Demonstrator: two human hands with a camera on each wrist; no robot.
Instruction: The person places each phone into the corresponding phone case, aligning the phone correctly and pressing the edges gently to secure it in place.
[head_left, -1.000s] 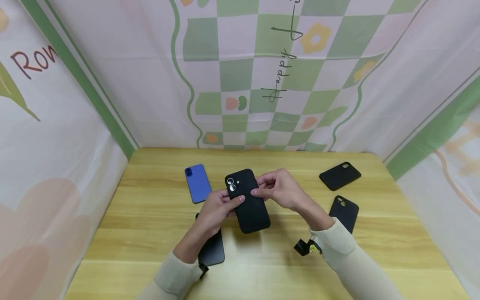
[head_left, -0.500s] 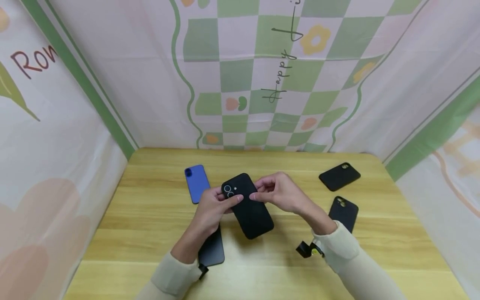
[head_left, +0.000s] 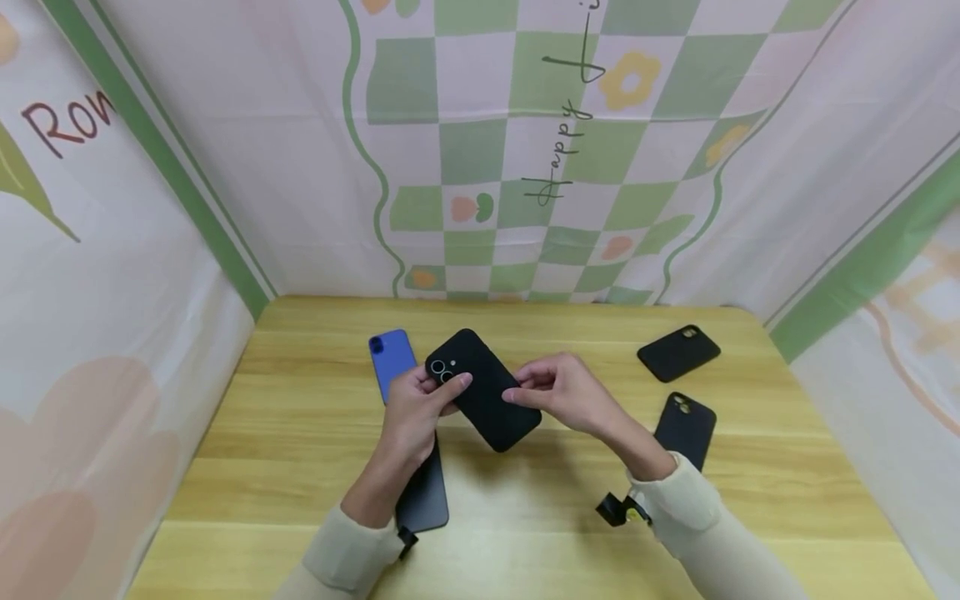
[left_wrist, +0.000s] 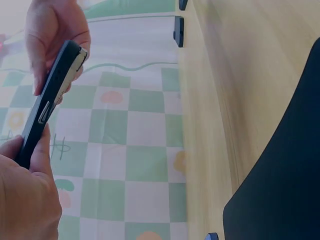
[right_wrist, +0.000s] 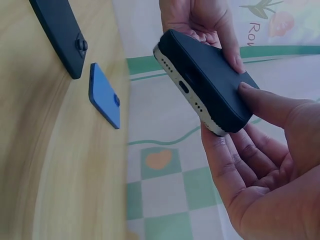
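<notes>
Held above the table is a light-edged phone [right_wrist: 179, 86] in a black phone case [head_left: 487, 396]. In the right wrist view the phone's bottom edge, with its port, stands out of the case. My left hand [head_left: 411, 417] grips the camera end, thumb on the case back and fingers underneath. My right hand [head_left: 566, 392] pinches the long side towards the other end, its thumb on the back. The left wrist view shows the case side [left_wrist: 42, 107] edge-on, with a pale strip of phone out at the far end. The screen side is hidden in the head view.
A blue phone [head_left: 393, 358] lies behind my left hand. Partly under my left forearm lies a dark phone [head_left: 424, 496]. Two black cases with camera cutouts lie at the right, one farther back [head_left: 678, 354] and one nearer case [head_left: 686, 429] partly behind my right wrist.
The cased phone has turned counterclockwise, its camera end shifting left, and it lies more slanted. My left hand has moved slightly left with it; my right hand has lowered a little, still pinching.
</notes>
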